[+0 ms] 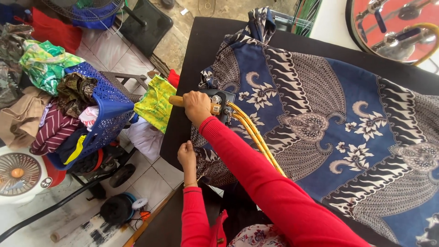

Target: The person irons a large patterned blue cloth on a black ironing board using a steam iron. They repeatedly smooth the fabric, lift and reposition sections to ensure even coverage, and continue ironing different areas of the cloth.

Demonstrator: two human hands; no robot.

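Note:
A blue cloth with white and grey floral and scale patterns [329, 123] lies spread over a black table [192, 55]. My right hand [197, 107], in a red sleeve, grips the wooden handle of a dark iron [219, 106] that rests on the cloth's left part. Yellow hoses [258, 142] run from the iron back along my arm. My left hand [186, 155] pinches the cloth's near edge at the table's left side, just below the iron.
A blue plastic basket [107, 114] heaped with crumpled clothes stands left of the table. A yellow-green garment [155, 103] hangs beside it. A small fan [20, 174] sits on the tiled floor at lower left. A round red-framed object [398, 27] is at top right.

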